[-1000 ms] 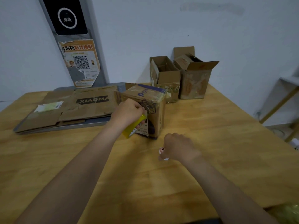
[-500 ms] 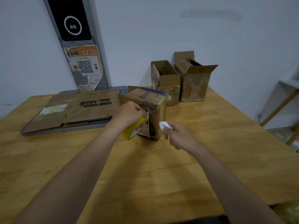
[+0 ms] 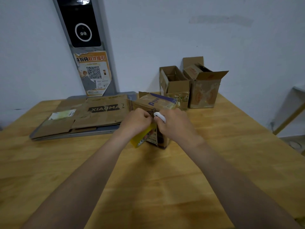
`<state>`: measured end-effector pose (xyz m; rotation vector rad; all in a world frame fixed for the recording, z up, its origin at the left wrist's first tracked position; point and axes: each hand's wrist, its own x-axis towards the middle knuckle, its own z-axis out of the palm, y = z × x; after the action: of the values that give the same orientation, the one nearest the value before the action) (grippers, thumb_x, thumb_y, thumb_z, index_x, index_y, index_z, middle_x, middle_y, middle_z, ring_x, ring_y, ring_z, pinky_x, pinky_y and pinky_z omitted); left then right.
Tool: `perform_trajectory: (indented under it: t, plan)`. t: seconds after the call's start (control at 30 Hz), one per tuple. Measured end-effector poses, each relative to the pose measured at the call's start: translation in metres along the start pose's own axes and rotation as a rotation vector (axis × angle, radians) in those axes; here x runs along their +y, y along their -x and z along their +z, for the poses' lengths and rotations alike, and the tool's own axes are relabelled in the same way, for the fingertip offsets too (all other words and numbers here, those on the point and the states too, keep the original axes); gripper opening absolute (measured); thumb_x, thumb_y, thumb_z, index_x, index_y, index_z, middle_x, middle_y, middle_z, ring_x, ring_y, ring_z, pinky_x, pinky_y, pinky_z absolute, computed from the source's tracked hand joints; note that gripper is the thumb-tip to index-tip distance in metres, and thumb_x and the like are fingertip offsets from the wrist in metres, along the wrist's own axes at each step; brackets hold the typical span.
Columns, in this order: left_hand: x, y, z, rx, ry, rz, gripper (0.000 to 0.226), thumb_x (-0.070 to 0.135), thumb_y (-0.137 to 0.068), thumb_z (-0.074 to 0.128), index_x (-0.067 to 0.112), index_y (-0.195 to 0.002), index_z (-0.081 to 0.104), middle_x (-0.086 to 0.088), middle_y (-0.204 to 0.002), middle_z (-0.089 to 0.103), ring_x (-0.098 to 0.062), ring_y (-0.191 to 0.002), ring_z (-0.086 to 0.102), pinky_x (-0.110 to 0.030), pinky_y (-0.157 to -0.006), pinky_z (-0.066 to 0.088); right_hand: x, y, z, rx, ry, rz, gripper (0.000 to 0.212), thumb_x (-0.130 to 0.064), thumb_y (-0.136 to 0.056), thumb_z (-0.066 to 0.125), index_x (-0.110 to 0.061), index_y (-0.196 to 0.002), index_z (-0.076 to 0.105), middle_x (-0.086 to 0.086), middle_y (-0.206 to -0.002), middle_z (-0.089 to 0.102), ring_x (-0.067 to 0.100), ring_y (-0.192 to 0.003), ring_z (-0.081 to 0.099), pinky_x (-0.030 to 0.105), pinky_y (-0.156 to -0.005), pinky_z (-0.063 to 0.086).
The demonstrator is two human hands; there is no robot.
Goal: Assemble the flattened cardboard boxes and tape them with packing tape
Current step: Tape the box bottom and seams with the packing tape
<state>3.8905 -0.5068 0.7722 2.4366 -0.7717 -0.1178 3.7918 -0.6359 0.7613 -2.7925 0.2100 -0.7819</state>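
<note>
Now our left hand (image 3: 137, 123) curls tight round the yellow packing tape roll (image 3: 142, 138) against the upright cardboard box (image 3: 156, 102) on the wooden table (image 3: 148, 179); our right hand (image 3: 175, 125) pinches a small white tool (image 3: 159, 116) just beside it

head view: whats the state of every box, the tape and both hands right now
near box, upright, top closed
left hand, grips the yellow tape roll
yellow tape roll, held at the near box's front
right hand, grips a small white tool
rear left box, upright, top open
rear right box, upright, flaps open
flattened cardboard, lying flat, unassembled
</note>
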Motion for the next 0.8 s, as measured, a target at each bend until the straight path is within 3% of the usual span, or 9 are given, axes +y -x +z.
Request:
perform_trajectory:
  t: [0.1, 0.3, 0.6, 0.73, 0.8]
  plan:
    - [-0.001, 0.001, 0.0, 0.01, -0.028, 0.0, 0.037, 0.027, -0.099, 0.051, 0.016, -0.073, 0.074, -0.005, -0.066, 0.068, -0.021, -0.063, 0.063, -0.028, -0.052, 0.039, -0.006, -0.007, 0.002, -0.043, 0.083, 0.014, 0.029, -0.041, -0.102, 0.049, -0.018, -0.086, 0.057, -0.002, -0.075, 0.05, 0.025, -0.073, 0.052, 0.035, -0.061, 0.039]
    - [-0.003, 0.0, -0.003, 0.004, -0.016, 0.003, 0.035, 0.026, -0.099, 0.05, 0.009, -0.085, 0.077, -0.015, -0.084, 0.072, -0.031, -0.077, 0.067, -0.033, -0.058, 0.042, -0.012, -0.015, 0.001, -0.127, 0.112, 0.033, 0.027, -0.035, -0.101, 0.054, -0.018, -0.081, 0.047, -0.004, -0.069, 0.035, 0.025, -0.075, 0.043, 0.036, -0.063, 0.038]
    - [-0.014, -0.01, 0.0, 0.038, -0.096, -0.01, 0.034, 0.028, -0.097, 0.05, 0.026, -0.082, 0.08, 0.003, -0.079, 0.075, -0.012, -0.069, 0.064, -0.031, -0.062, 0.05, 0.009, 0.008, 0.008, -0.214, 0.151, 0.039, 0.039, -0.037, -0.102, 0.051, -0.022, -0.068, 0.037, 0.0, -0.07, 0.039, 0.028, -0.073, 0.045, 0.035, -0.06, 0.033]
    - [-0.015, -0.011, 0.001, -0.002, 0.012, -0.021, 0.035, 0.027, -0.1, 0.046, 0.031, -0.082, 0.075, 0.011, -0.061, 0.073, -0.008, -0.047, 0.066, -0.029, -0.058, 0.053, 0.024, 0.022, 0.012, -0.297, 0.126, 0.123, 0.037, -0.037, -0.103, 0.053, -0.017, -0.071, 0.05, 0.003, -0.068, 0.047, 0.028, -0.066, 0.049, 0.033, -0.054, 0.033]
    - [-0.015, -0.009, 0.002, -0.026, 0.049, -0.027, 0.034, 0.026, -0.1, 0.044, 0.026, -0.087, 0.075, 0.011, -0.062, 0.074, -0.009, -0.047, 0.068, -0.028, -0.056, 0.053, 0.032, 0.03, 0.015, -0.37, 0.091, 0.141, 0.038, -0.041, -0.104, 0.051, -0.017, -0.074, 0.059, 0.003, -0.069, 0.052, 0.024, -0.064, 0.052, 0.033, -0.054, 0.037]
